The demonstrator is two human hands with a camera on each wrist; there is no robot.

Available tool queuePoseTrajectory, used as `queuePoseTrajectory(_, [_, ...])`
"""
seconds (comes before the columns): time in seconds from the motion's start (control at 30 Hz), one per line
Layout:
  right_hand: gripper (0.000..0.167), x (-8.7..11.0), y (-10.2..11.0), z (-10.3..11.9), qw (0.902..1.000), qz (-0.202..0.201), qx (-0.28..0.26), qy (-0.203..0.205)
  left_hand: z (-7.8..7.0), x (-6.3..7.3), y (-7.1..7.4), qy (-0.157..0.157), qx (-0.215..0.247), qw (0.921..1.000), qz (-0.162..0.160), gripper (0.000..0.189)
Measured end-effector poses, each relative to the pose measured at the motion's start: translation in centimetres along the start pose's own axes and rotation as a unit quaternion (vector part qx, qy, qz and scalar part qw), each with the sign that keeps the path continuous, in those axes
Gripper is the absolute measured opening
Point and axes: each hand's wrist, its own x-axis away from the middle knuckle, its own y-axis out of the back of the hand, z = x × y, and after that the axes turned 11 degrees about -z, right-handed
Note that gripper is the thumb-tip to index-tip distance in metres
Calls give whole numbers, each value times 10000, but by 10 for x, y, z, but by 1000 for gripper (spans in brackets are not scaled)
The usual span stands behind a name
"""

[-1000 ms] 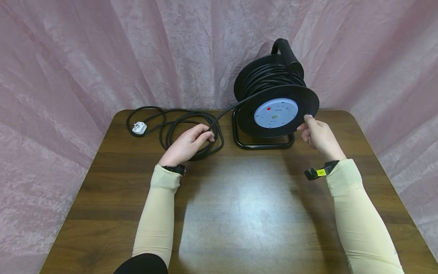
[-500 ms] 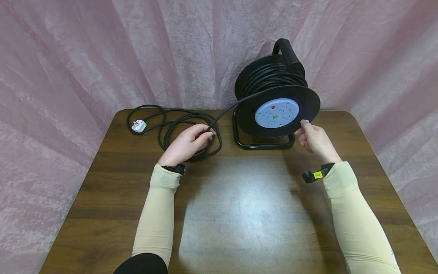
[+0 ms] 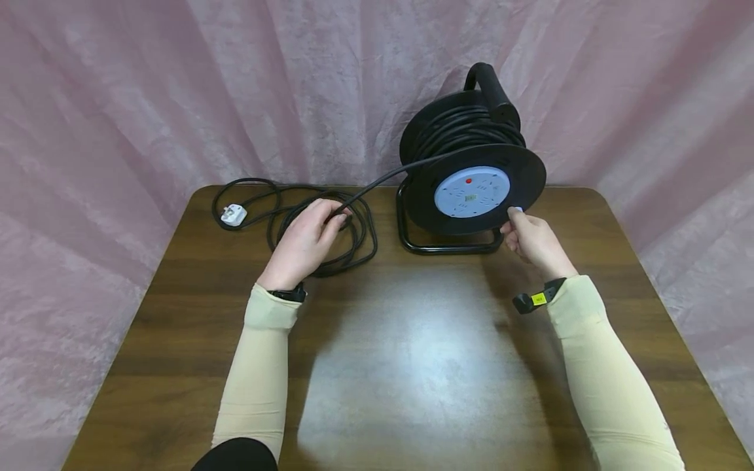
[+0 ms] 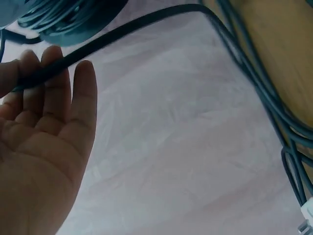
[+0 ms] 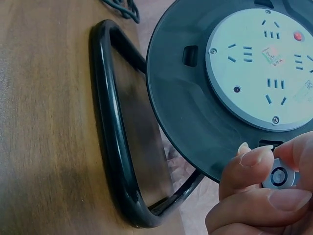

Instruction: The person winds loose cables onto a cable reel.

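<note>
A black cable reel [image 3: 421, 203] stands on its tubular frame at the back of the table, tilted to face me. Its pale blue socket panel [image 3: 473, 191] carries a red button. My right hand [image 3: 535, 245] pinches a small grey knob [image 5: 279, 176] near the lower right rim of the reel's disc. To the left of the reel, my left hand [image 3: 302, 242] holds the black cable [image 4: 112, 37] between thumb and fingers. From there the cable slopes up to the windings. Loose cable loops [image 3: 370, 243] lie under and beside the left hand.
A white plug [image 3: 233, 214] lies at the far left, joined to the loops. Above the reel rises its black handle [image 3: 493, 91]. The black base frame [image 3: 453, 249] rests on the wooden table [image 3: 400, 366]. A pink curtain [image 3: 318, 91] hangs close behind.
The reel's disc has turned a little clockwise, with the right hand and knob moving down and left. My left hand has shifted left, still holding the cable. The view has shifted slightly.
</note>
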Motion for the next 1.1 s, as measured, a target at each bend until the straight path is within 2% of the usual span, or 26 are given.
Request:
queuePoseTrajectory(0.1, [68, 0, -2, 2, 10000, -40, 33, -3, 9, -4, 6, 192, -20, 9985, 521, 21])
queuePoseTrajectory(0.2, [67, -2, -5, 6, 10000, -32, -61, -18, 19, -8, 15, 363, -3, 9920, 1212, 23])
queuePoseTrajectory(0.27, [66, -4, -6, 7, 10000, 5, -84, 25, 25, -10, 22, 332, -64, 9867, 1590, 20])
queuePoseTrajectory(0.33, [66, -6, -8, 9, 9999, 33, -56, 82, 30, -12, 29, 203, -173, 9841, 1755, 16])
queuePoseTrajectory(0.43, [66, -8, -9, 9, 9999, 47, 25, 118, 36, -15, 41, 45, -345, 9846, 1714, 14])
queuePoseTrajectory(0.53, [66, -9, -8, 8, 9999, 91, 67, 67, 38, -18, 51, 180, -297, 9878, 1517, 19])
queuePoseTrajectory(0.6, [67, -9, -8, 7, 9998, 135, 105, 43, 38, -20, 57, 285, -200, 9902, 1352, 26])
queuePoseTrajectory(0.7, [69, -8, -7, 6, 9996, 216, 200, 12, 37, -24, 68, 152, -219, 9949, 977, 29])
queuePoseTrajectory(0.8, [70, -7, -7, 5, 9994, 261, 237, -17, 34, -28, 80, -70, -508, 9967, 631, 28])
queuePoseTrajectory(0.83, [69, -7, -7, 5, 9994, 257, 244, -26, 33, -29, 84, -51, -605, 9966, 552, 28])
queuePoseTrajectory(0.93, [68, -6, -7, 5, 9995, 244, 205, -49, 30, -30, 93, 296, -681, 9957, 552, 34])
queuePoseTrajectory(1.03, [68, -6, -8, 5, 9996, 205, 160, -64, 30, -30, 97, 684, -706, 9922, 772, 44])
queuePoseTrajectory(1.1, [69, -6, -9, 5, 9997, 192, 169, -52, 32, -30, 98, 684, -782, 9907, 874, 45])
